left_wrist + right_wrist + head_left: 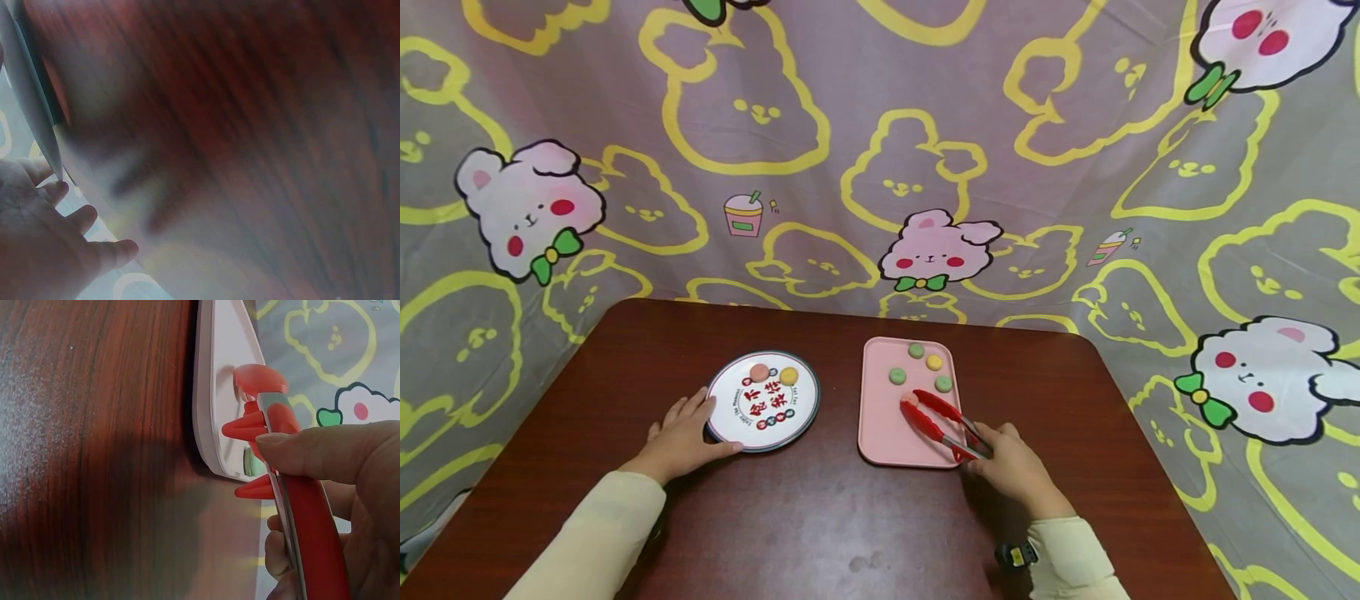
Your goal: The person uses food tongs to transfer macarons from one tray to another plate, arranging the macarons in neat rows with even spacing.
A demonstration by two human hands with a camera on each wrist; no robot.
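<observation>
My right hand grips red-and-metal tongs over the pink tray. Between the tong tips is a pink macaron; whether it touches the tray, I cannot tell. Also on the tray are a yellow macaron and green macarons, one of them at the far end. To the left, a white plate with red lettering carries a pink macaron and a yellow macaron. My left hand lies at the plate's left side, fingers spread, thumb by the near rim.
Plate and tray stand apart on a dark brown wooden table. Behind it hangs a patterned curtain with bunny and bear drawings. A dark watch is on the right wrist.
</observation>
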